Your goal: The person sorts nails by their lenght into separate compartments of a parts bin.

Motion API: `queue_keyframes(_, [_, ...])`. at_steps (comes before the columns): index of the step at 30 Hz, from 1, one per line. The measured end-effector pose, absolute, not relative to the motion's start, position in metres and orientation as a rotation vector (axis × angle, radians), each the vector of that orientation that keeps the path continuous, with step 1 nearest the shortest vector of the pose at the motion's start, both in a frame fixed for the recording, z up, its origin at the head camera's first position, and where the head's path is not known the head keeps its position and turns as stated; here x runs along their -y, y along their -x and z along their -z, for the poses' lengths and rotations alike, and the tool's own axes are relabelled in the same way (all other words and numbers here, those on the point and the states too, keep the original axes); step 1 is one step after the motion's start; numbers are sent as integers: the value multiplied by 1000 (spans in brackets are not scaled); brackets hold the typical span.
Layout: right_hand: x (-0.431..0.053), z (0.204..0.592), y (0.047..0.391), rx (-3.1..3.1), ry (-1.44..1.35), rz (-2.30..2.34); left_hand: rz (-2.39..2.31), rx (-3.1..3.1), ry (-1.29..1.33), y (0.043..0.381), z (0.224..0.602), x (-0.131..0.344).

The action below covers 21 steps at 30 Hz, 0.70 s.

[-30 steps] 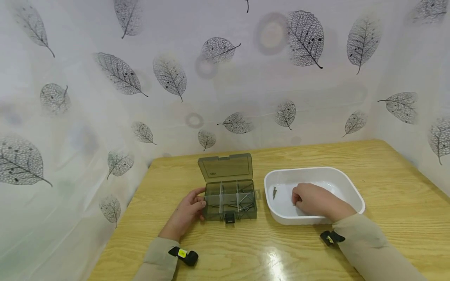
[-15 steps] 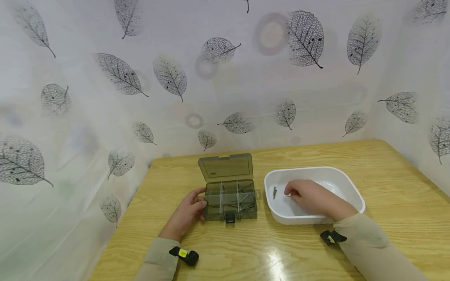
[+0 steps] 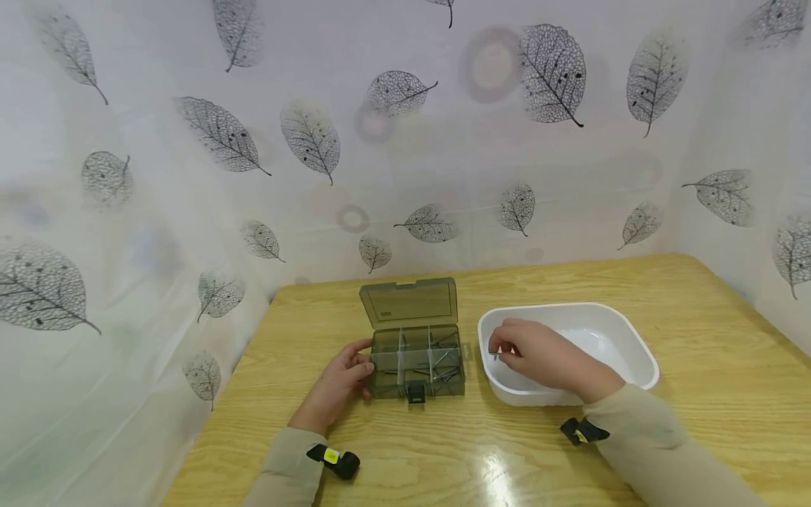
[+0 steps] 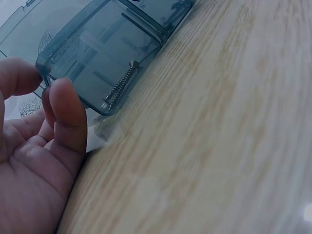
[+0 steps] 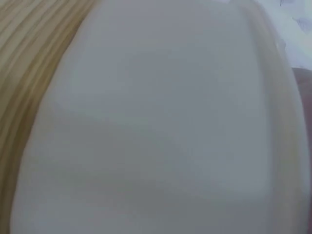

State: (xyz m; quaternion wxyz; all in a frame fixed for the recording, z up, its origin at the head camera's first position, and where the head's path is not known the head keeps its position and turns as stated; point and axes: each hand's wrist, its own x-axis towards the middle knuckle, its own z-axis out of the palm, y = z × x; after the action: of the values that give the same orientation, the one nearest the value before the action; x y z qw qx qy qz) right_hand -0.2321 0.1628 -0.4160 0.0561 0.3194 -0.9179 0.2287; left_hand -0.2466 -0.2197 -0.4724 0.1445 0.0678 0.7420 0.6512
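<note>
My left hand [image 3: 336,384] grips the left side of a clear grey compartment box [image 3: 416,360], whose lid [image 3: 412,301] stands raised. The left wrist view shows its thumb and finger pinching the box corner, with screws [image 4: 122,87] lying inside near that end. Thin metal screws or nails lie in several compartments, most in the right ones. My right hand [image 3: 545,352] is down inside a white tray [image 3: 624,338], fingers curled at its left part. A small screw [image 3: 495,356] shows at those fingertips, mostly covered. The right wrist view has only the tray's outer wall [image 5: 156,122].
Both the box and the tray stand on a wood-grain table [image 3: 405,451], the tray right of the box with a narrow gap between. A leaf-printed white sheet [image 3: 443,155] hangs behind and at both sides.
My right hand has moved left inside the tray, reaching the spot where screws lay in plain sight before. The left hand and the box stay in place.
</note>
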Motion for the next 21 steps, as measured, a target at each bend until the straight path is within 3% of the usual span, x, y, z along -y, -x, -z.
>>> queue_keyframes(21, [-73, 388, 241, 2747, -1133, -646, -1890, -2128, -205, 248, 472, 220])
